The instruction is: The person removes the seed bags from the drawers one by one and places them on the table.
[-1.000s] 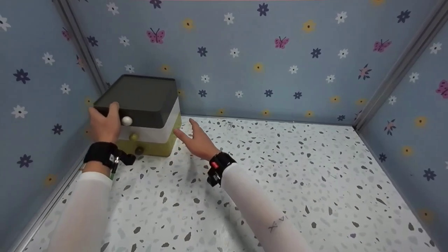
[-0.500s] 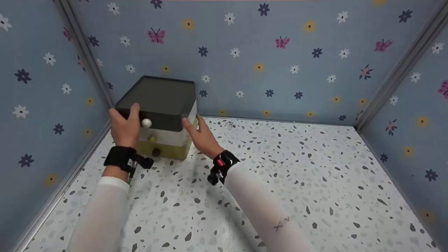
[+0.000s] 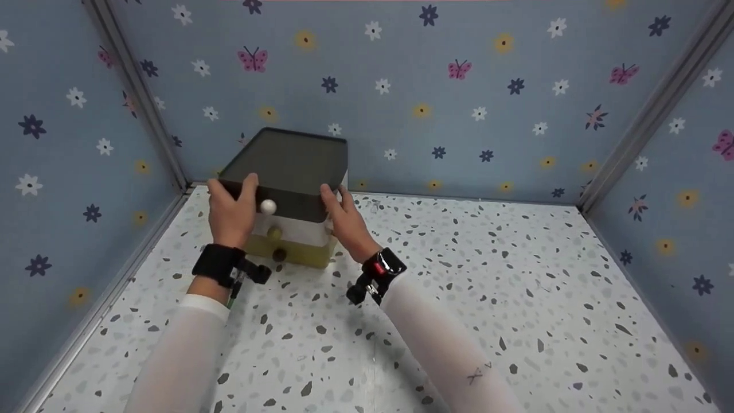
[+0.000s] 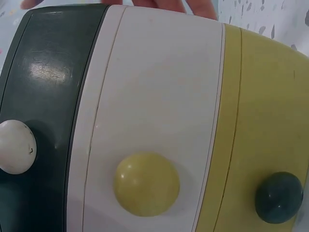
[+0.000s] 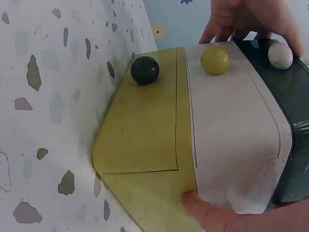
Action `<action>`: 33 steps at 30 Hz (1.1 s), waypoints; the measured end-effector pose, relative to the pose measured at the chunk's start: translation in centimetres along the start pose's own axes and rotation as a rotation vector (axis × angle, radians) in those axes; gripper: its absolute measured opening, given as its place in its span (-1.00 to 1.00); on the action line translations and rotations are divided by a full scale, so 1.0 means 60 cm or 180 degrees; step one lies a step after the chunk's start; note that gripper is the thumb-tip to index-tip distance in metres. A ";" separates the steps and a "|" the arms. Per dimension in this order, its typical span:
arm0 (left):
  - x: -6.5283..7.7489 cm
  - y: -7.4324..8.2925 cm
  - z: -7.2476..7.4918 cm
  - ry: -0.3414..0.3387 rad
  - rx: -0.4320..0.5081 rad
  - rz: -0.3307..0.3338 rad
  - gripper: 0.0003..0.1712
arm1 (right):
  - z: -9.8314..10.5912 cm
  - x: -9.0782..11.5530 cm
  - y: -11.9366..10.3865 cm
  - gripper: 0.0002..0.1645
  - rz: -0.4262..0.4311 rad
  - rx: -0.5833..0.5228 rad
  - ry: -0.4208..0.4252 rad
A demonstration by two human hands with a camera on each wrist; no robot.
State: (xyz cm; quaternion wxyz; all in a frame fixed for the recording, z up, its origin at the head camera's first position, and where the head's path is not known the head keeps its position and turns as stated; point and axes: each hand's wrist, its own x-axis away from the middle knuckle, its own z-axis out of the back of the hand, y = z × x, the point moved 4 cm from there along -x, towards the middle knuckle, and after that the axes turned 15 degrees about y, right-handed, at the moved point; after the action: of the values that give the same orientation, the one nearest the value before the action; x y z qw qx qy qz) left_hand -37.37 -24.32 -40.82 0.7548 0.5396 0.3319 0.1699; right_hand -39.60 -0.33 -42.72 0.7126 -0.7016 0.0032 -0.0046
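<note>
While the left hand (image 3: pixel 231 219) grips a drawer unit (image 3: pixel 292 160) at its front left corner, toward the back left of the table (image 3: pixel 459 287), the right hand (image 3: pixel 351 229), uncurled, touches its opposite side (all three drawers (image 4: pixel 154 96) look closed); the handling appears unfinished, with release yet undone.

1. The left front corner of the dark-green, white and yellow three-drawer box (image 3: pixel 298 202) is occupied by the left hand (image 3: pixel 232 212), the right front corner by the right hand (image 3: pixel 351 226).
2. The front face is interrupted by three protruding round knobs (image 3: pixel 274 233).
3. Ample passage is offered by the white speckled surface (image 3: pixel 470 275) rightward.
4. Access behind is limited by the blue flowered wall (image 3: pixel 395 126); the gap's depth cannot be judged.
</note>
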 end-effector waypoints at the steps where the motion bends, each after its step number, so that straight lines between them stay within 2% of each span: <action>1: 0.003 0.002 -0.003 -0.0022 -0.0013 0.0006 -0.06 | 0.004 0.001 -0.001 0.20 0.0015 0.0039 0.0030; 5: 0.013 0.009 -0.014 -0.0108 -0.0029 0.0012 -0.01 | 0.020 0.006 -0.003 0.23 0.0037 0.0183 0.0121; 10: 0.026 0.015 -0.027 -0.0142 -0.0097 -0.0018 0.02 | 0.045 0.006 0.000 0.25 0.0044 0.0166 0.0134; 17: 0.053 0.028 -0.053 -0.0227 -0.0082 -0.0351 -0.20 | 0.098 -0.002 0.003 0.16 0.0221 0.0089 0.0174; 21: 0.067 0.032 -0.071 -0.0187 -0.0280 -0.0571 -0.28 | 0.129 -0.012 0.005 0.17 0.0218 0.0024 0.0283; 25: 0.081 0.037 -0.085 -0.0209 -0.0464 -0.0774 -0.36 | 0.157 -0.019 0.006 0.13 0.0192 -0.0029 0.0275; 29: 0.088 0.046 -0.099 -0.0305 -0.0448 -0.0864 -0.41 | 0.183 -0.027 0.006 0.10 0.0183 -0.0023 0.0254; 33: 0.093 0.055 -0.112 -0.0424 -0.0396 -0.0833 -0.44 | 0.206 -0.032 0.008 0.10 0.0190 0.0037 0.0299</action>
State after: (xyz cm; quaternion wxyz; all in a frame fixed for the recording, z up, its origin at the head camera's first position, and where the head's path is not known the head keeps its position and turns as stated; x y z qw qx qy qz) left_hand -37.62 -15.00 -40.84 0.8228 0.4541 0.3375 0.0541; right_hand -41.39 12.06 -42.99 0.7155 -0.6960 0.0574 -0.0163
